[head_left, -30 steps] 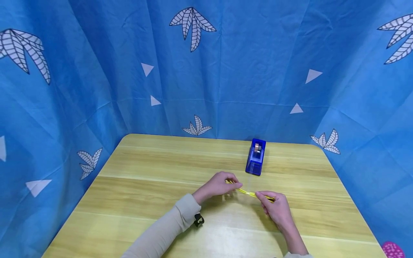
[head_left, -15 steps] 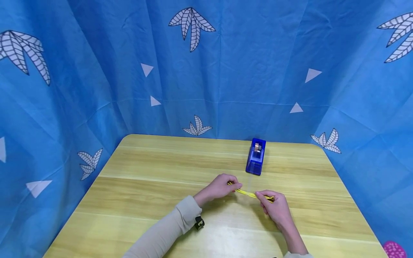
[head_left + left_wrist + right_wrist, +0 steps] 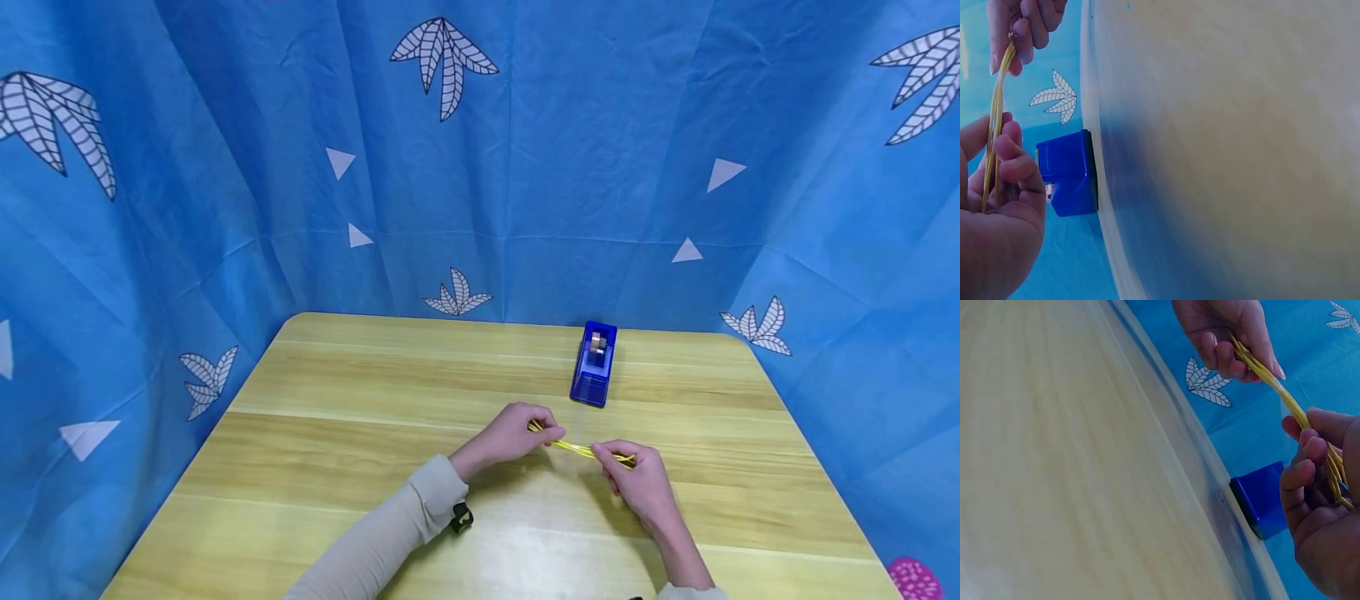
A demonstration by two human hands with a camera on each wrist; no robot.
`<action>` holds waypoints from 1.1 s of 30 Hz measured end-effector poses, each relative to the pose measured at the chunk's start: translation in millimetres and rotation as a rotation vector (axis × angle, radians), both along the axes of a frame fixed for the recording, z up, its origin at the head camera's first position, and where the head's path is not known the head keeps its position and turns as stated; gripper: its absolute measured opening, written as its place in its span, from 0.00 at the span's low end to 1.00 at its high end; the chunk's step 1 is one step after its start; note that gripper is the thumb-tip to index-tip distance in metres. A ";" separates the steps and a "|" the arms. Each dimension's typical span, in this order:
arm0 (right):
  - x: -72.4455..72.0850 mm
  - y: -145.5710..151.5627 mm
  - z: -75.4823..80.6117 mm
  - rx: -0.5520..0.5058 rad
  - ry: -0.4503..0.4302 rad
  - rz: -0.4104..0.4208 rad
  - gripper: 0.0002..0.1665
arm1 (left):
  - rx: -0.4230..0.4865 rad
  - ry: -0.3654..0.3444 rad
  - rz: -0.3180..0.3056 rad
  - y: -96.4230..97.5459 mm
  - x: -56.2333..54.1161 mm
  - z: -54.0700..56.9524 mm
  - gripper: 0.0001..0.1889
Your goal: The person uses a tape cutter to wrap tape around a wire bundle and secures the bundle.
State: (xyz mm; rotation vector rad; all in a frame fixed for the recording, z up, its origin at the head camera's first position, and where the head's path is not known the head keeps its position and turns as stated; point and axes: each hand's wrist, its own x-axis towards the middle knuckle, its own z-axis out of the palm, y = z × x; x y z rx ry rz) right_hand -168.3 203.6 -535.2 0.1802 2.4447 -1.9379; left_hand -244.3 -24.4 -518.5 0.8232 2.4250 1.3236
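A bundle of thin yellow wires (image 3: 573, 449) is stretched between my two hands above the wooden table. My left hand (image 3: 519, 432) pinches its left part between thumb and curled fingers. My right hand (image 3: 637, 479) pinches the right part, with loose ends showing past the thumb. A shiny clear patch of tape (image 3: 996, 103) lies on the bundle's middle in the left wrist view. From the blue tape dispenser (image 3: 591, 387), a faint clear strip reaches down toward the bundle. In the right wrist view the strands (image 3: 1335, 472) bend within my right palm.
The dispenser stands near the table's back edge, beyond my hands, its tape roll (image 3: 597, 343) showing. A blue curtain (image 3: 510, 167) with white leaf prints hangs behind and at both sides of the table (image 3: 360, 467). A dark strap (image 3: 462, 517) shows at my left cuff.
My left hand's fingers, spread beneath the bundle a second ago, are now drawn in around it. My right hand has stayed almost in place, and the dispenser has not moved.
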 end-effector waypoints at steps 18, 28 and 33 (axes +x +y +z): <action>-0.6 5.8 0.7 -0.176 -0.065 -0.010 0.24 | 0.092 0.010 0.015 -0.6 3.8 4.2 0.07; 1.5 16.2 0.9 -0.313 -0.204 0.175 0.15 | 0.084 0.130 -0.030 -0.8 3.6 6.6 0.06; 1.5 14.4 -1.4 -0.310 -0.158 0.129 0.11 | 0.041 0.187 -0.037 0.3 4.1 7.7 0.06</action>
